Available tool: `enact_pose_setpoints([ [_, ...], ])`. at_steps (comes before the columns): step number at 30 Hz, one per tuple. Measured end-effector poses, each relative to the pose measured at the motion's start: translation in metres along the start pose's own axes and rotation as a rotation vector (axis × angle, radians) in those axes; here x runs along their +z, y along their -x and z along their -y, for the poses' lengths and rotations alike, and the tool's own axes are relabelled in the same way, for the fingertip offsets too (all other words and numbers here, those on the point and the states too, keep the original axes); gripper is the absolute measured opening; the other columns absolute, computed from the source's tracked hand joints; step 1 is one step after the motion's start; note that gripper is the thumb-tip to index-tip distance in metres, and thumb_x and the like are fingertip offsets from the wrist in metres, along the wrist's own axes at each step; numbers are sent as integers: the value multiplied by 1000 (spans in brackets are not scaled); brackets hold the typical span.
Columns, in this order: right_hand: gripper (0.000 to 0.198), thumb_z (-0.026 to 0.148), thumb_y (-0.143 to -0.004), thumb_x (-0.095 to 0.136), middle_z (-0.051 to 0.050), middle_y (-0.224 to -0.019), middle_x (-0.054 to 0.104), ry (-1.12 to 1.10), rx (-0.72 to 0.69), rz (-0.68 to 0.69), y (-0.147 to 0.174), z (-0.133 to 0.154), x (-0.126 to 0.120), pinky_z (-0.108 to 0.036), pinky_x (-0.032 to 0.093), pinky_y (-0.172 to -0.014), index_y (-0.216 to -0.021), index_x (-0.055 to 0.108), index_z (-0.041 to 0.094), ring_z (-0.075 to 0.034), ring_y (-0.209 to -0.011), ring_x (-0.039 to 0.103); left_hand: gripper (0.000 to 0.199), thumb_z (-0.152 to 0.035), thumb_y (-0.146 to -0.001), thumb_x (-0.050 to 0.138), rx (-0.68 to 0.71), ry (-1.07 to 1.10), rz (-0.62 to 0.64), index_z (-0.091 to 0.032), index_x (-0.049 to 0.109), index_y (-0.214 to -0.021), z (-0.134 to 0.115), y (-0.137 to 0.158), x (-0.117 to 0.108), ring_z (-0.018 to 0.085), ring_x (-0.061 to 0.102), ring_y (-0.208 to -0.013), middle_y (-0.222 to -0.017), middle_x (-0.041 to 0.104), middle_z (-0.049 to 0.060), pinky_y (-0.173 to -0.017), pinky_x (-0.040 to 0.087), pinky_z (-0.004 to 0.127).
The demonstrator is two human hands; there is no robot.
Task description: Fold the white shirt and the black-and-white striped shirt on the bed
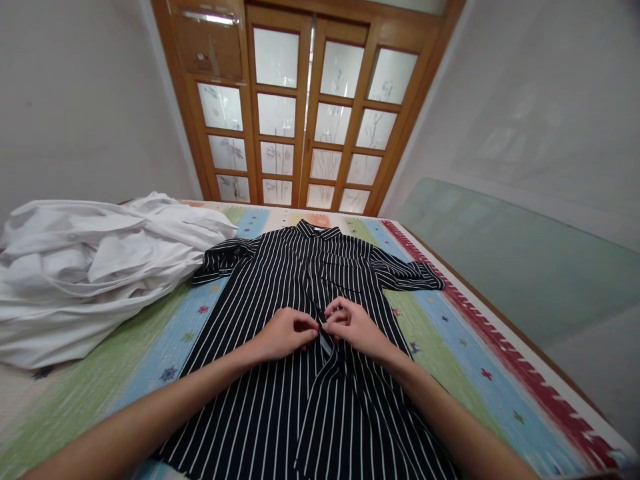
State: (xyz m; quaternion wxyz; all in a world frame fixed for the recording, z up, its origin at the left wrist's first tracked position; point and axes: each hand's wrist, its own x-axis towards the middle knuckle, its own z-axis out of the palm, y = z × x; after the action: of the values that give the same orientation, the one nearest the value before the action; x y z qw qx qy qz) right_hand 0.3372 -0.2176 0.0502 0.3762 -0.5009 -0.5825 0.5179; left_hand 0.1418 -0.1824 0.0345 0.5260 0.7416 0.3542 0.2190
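A black shirt with white stripes (260,287) lies face up, its collar pointing away from me and its short sleeves spread to both sides. My left hand (290,332) pinches the front edge of the shirt at mid-length. Close against it, my right hand (353,325) pinches the cloth from the other side, fingers curled. The fingertips nearly meet over the front opening. Any button between them is too small to make out. Below the hands the two front panels part, and the right one is creased and folded over.
A heap of white cloth (100,267) lies to the left, touching the shirt's left sleeve. Under everything is a colourful striped sheet (150,357). Wooden doors with glass panes (305,107) stand at the far end. A pale green panel (510,247) leans along the right wall.
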Motion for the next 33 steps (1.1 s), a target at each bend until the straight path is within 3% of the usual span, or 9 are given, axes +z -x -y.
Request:
enact_pose_setpoints([
  [6, 19, 18, -67, 68, 0, -73, 66, 126, -81, -6, 4, -5, 3, -25, 49, -64, -85, 63, 16, -13, -67, 62, 17, -24, -72, 66, -43, 206, -57, -12, 63, -84, 5, -2, 6, 13, 61, -57, -65, 63, 0, -58, 53, 27],
  [10, 8, 19, -71, 66, 0, -73, 67, 292, -130, -39, 6, -11, 5, -24, 48, -63, -78, 65, 16, -13, -68, 62, 15, -21, -70, 67, -36, 229, -57, -12, 61, -81, 7, -2, 5, 13, 60, -57, -64, 62, -1, -59, 53, 27],
  [17, 4, 14, -70, 62, 2, -62, 62, 456, -202, -289, 11, -13, 12, -22, 43, -56, -71, 62, 17, -12, -58, 57, 16, -26, -75, 66, -26, 202, -13, -12, 65, -84, 12, -1, 5, 12, 60, -58, -66, 64, 0, -61, 52, 27],
  [22, 4, 21, -76, 64, 2, -64, 60, 442, -307, -170, 16, -10, 18, -22, 42, -54, -76, 65, 17, -11, -56, 54, 14, -23, -74, 67, -11, 275, -23, -12, 63, -82, 14, -1, 7, 12, 61, -59, -68, 64, -1, -61, 51, 26],
  [27, 17, 22, -87, 53, -1, -73, 65, 489, -349, -147, 17, -10, 18, -25, 45, -66, -78, 67, 18, -13, -67, 58, 23, -24, -71, 71, -25, 391, -53, -15, 53, -82, 12, 0, 8, 12, 61, -59, -66, 62, -3, -63, 51, 27],
  [33, 12, 27, -83, 63, 0, -72, 65, 443, -290, -116, 16, -19, 17, -23, 45, -58, -89, 68, 18, -12, -61, 57, 24, -20, -70, 69, 5, 410, -62, -16, 48, -81, 13, 2, 7, 10, 61, -63, -70, 57, -5, -64, 49, 26],
])
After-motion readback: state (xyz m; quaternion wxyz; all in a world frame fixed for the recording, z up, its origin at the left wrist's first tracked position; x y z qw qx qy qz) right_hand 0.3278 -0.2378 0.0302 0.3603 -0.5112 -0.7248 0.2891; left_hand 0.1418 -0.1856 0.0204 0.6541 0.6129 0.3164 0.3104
